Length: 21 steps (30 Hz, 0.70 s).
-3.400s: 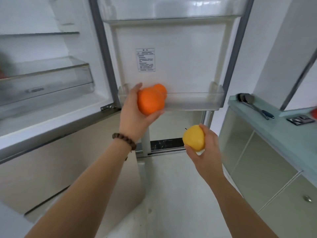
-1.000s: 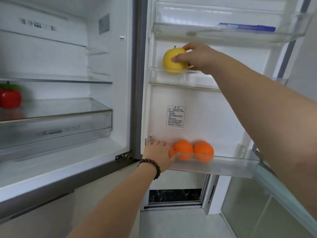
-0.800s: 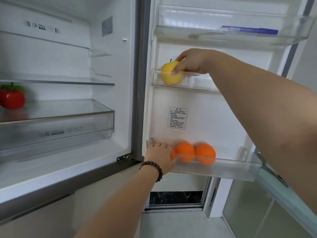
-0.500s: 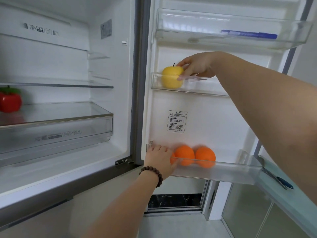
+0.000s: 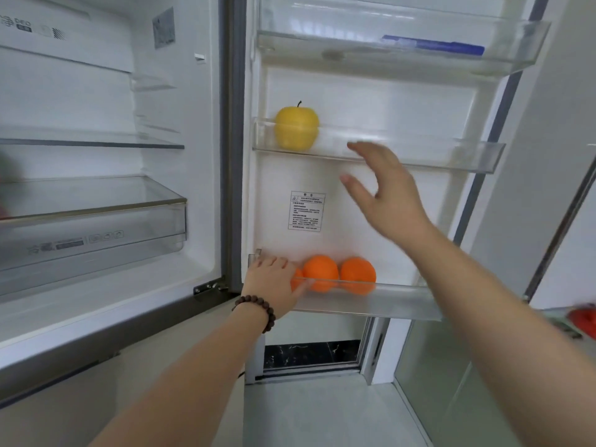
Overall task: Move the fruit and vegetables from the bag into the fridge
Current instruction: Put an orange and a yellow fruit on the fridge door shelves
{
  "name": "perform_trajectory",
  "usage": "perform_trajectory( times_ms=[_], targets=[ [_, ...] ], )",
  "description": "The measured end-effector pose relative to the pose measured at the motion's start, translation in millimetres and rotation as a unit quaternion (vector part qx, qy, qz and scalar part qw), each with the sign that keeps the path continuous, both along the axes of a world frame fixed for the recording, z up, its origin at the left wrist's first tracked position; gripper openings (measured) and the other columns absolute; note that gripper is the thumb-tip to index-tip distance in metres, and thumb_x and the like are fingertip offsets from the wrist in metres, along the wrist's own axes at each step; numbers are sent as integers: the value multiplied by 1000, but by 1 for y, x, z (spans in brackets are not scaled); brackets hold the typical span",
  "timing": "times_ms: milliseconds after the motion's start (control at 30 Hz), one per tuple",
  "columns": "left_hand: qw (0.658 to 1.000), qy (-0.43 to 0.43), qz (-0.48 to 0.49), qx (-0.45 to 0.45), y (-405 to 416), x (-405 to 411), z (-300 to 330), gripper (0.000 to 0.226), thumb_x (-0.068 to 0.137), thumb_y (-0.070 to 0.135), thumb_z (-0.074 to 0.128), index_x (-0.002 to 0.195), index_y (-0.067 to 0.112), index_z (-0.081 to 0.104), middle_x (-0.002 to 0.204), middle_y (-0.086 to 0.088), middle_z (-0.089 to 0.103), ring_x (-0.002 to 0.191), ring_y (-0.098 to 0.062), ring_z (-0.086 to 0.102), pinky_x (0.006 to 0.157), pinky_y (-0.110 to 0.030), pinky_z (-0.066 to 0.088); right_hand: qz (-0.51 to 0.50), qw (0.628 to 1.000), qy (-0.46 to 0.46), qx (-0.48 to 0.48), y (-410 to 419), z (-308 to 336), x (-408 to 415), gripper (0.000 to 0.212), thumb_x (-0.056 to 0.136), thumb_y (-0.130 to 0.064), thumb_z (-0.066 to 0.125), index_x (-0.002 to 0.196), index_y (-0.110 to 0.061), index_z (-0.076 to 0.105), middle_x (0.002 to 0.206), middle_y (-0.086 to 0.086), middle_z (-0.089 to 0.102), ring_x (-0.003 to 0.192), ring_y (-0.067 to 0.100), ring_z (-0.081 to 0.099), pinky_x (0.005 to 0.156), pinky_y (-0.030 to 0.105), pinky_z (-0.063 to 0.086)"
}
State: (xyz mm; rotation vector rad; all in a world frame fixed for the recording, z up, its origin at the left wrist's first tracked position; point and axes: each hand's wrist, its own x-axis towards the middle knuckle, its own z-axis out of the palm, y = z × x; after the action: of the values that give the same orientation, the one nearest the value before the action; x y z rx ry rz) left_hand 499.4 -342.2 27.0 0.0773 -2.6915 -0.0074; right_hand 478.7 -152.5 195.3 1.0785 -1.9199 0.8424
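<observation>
Head view. The fridge door [image 5: 354,195] stands open. A yellow apple [image 5: 296,127] sits upright at the left end of the middle door shelf [image 5: 451,156], with nothing touching it. The right hand [image 5: 387,191] is just beside and below that shelf, fingers spread and empty, blurred by motion; its grip is released. Three oranges [image 5: 338,274] lie in a row on the bottom door shelf [image 5: 387,303], the leftmost largely hidden. The left hand [image 5: 274,279] rests at the left end of this shelf, fingers lying against the leftmost orange; whether it grasps the fruit or only steadies it cannot be told. A red and green item at the far left edge of the main compartment is too blurred to identify.

Assessment: four pieces of fruit are stowed in the door. The bag is not in view, so what remains cannot be established. A red object [image 5: 582,317] at the right edge may or may not belong to the task.
</observation>
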Motion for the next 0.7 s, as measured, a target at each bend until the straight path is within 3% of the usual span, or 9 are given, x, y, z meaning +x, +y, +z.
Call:
perform_trajectory(
  times_ms=[100,233,367,533,700],
  targets=[
    [1000,16,8,-5,2,2,-2,65,89,69,15,120,27,53,121,6,59,117,-17,50,109,-41,25,-26,996,-89,13,31,-74,17,43,90,-32,53,130,-16,51,134,4,51,128,14,43,108,21,30],
    [999,48,18,-6,4,5,-7,62,91,64,19,128,24,47,129,3,54,125,-20,44,114,-44,17,-64,979,-185,62,62,-148,39,50,90,-49,43,131,-20,50,136,-4,49,126,9,43,104,19,32],
    [997,80,-8,16,15,17,-20,61,94,55,27,142,18,34,146,-5,41,138,-23,29,116,-42,1,-119,963,-231,76,84,-179,64,43,91,-37,51,132,-23,49,138,-10,43,118,8,48,93,16,35],
    [983,121,-126,53,55,46,-45,62,92,50,32,144,15,35,148,-8,39,140,-26,29,117,-46,14,-215,944,-248,47,111,-209,99,42,90,-31,55,131,-23,50,140,-6,43,129,10,41,99,22,34],
    [967,59,-219,117,112,78,-83,62,92,52,31,142,16,37,149,-7,38,140,-26,30,116,-47,18,-362,892,-272,-13,139,-253,148,45,89,-24,59,132,-19,48,144,1,41,133,18,37,106,29,32]
  ],
)
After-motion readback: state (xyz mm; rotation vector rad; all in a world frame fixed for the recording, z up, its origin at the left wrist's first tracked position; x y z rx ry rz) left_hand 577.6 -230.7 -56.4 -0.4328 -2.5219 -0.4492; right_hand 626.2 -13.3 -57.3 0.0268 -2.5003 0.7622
